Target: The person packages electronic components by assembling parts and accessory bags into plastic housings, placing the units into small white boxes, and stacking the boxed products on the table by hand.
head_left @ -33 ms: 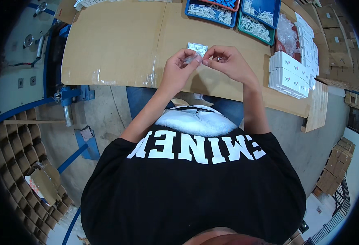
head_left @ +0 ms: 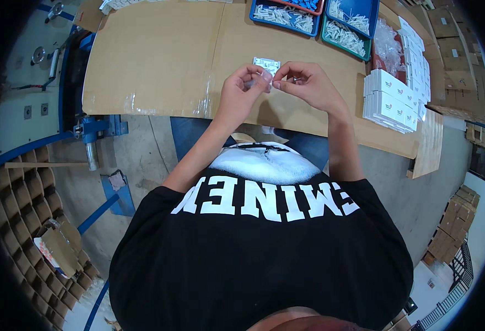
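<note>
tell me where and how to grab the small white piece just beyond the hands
Probably pinch the white piece at its far edge, from the far side: it seems to lie flat, that edge uncovered, while the left hand and right hand crowd its near edge.

Soft shadows darken the cardboard [head_left: 154, 60] within a black fisheye rim.

Both forearms [head_left: 198, 146] reach forward; the left hand [head_left: 243, 88] curls in a pinch; the right hand [head_left: 311, 85] bends inward, close beside it.
</note>
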The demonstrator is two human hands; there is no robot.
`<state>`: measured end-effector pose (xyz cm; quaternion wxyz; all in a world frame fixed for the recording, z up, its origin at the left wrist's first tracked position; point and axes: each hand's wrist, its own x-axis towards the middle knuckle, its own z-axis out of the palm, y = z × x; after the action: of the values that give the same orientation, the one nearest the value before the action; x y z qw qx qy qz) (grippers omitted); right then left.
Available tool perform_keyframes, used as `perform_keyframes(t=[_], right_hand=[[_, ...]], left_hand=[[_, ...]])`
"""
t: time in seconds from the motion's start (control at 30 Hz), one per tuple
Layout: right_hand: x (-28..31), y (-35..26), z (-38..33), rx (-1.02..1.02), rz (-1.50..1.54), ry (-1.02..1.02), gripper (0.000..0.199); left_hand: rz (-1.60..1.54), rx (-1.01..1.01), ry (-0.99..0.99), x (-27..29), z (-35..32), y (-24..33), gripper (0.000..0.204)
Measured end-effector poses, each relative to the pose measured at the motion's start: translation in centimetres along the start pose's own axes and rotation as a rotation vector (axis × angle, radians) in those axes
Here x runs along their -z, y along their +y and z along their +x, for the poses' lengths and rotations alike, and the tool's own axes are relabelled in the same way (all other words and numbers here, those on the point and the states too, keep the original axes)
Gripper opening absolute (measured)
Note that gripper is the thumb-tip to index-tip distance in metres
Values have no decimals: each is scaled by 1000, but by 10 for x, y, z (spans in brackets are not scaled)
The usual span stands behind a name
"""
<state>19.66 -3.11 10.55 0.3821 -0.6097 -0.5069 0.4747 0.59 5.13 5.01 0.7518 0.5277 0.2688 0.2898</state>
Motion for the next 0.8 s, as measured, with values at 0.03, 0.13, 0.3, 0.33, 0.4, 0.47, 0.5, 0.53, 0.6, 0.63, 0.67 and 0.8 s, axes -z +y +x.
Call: perform_keyframes(t=[0.03, 0.13, 0.3, 0.33, 0.4, 0.47, 0.5, 0.53, 0.6, 0.63, 0.67, 0.8], right_hand=[[-1, 0, 0, 4, -4, 4, 12], [-7, 2, 0, 22, 12, 49, 12], [-12, -2, -4, 38, 11, 156, 13], [-13, -2, -5, 41, 11, 177, 13], [-14, -2, -6, 44, 10, 197, 13], [-16, -3, -7, 62, 12, 225, 14], [-18, -2, -7, 62, 12, 225, 14], [-19, 1, -6, 69, 78, 246, 16], [-20, 3, -7, 75, 144, 268, 19], [-21, 3, -7, 69, 157, 262, 23], [-21, 3, -8, 64, 170, 256, 26], [-27, -3, -10, 73, 221, 311, 26]], left_hand=[[-77, -19, -14, 0, 1, 0, 18], [-49, -91, 73, -2, 0, -3, 17], [-130, -25, 98, -3, 0, 4, 16], [-141, 35, 82, -1, 1, 5, 16], [-105, -22, 82, 1, 2, 1, 16], [-68, -77, 81, 0, 2, -1, 17], [-115, -103, 81, -2, 1, 0, 18], [-162, -129, 79, -5, 1, 1, 18], [-161, -96, 87, -10, -5, 6, 18], [-158, -65, 96, -11, -7, 9, 18], [-157, -65, 95, -10, -6, 7, 18], [-139, -95, 112, -7, -4, 7, 17]])
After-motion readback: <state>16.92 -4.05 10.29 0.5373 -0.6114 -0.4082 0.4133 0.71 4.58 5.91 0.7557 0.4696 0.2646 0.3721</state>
